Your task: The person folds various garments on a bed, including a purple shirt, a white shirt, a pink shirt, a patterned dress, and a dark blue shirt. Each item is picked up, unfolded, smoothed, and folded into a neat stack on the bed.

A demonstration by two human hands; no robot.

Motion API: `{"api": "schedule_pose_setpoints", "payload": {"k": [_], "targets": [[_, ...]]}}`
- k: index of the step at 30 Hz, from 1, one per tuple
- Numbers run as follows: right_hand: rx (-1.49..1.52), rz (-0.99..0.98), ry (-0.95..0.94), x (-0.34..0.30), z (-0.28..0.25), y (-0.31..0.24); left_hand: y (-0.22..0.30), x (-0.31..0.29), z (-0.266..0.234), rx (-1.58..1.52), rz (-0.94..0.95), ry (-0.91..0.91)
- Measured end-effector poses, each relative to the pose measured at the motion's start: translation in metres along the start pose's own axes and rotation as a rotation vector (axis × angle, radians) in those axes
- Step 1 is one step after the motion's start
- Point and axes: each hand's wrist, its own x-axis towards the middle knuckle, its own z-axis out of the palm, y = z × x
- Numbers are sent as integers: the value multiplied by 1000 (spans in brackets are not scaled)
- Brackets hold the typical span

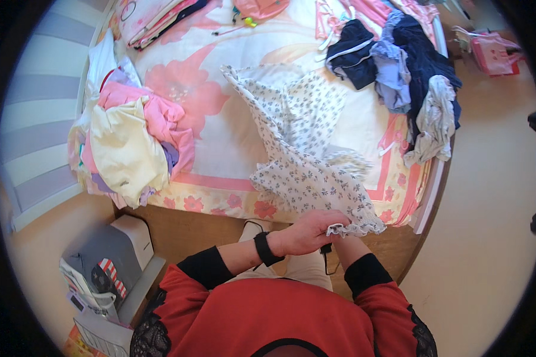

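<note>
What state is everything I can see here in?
White printed garment, unfolded, lying partly on the bed
Left hand, closed on the garment's ruffled edge
Right hand, mostly hidden; grip unclear
Black wristband, worn on the left wrist
Cream garment, loosely heaped
Pale grey garment, crumpled
Layered stack, folded
Floral bedsheet, spread out

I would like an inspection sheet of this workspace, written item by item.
Surface: bed with pink-and-white flowered cloth cover, garments lying on it.
Work item: thin white cloth garment with small grey-blue flowers, loosely spread, unfolded.
Clutter: pink, cream and purple clothes pile at left; navy, lilac and pale-grey clothes pile at right.
Grip: left hand closed on the garment's ruffled end; right hand mostly hidden, hold unclear.
Cables: thin black line below the hands, cannot confirm.
Surroundings: grey boxy container at left, red-and-pink bag at right.
</note>
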Motion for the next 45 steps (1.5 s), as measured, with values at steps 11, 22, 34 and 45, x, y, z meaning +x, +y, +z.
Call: {"api": "schedule_pose_setpoints", "payload": {"k": [11,22,34,45], "targets": [[-216,-21,-332,-165,-6,-25,72,17,16,-81,-280,-424],[-402,-122,-308,-249,-63,-18,127,10,71,-269,-115,-658],[-578,-80,-7,-307,-270,5,105,78,228,-343,-68,-1203],[-541,111,91,-340,-462,42,42,174,365,67,-15,-1223]]}}
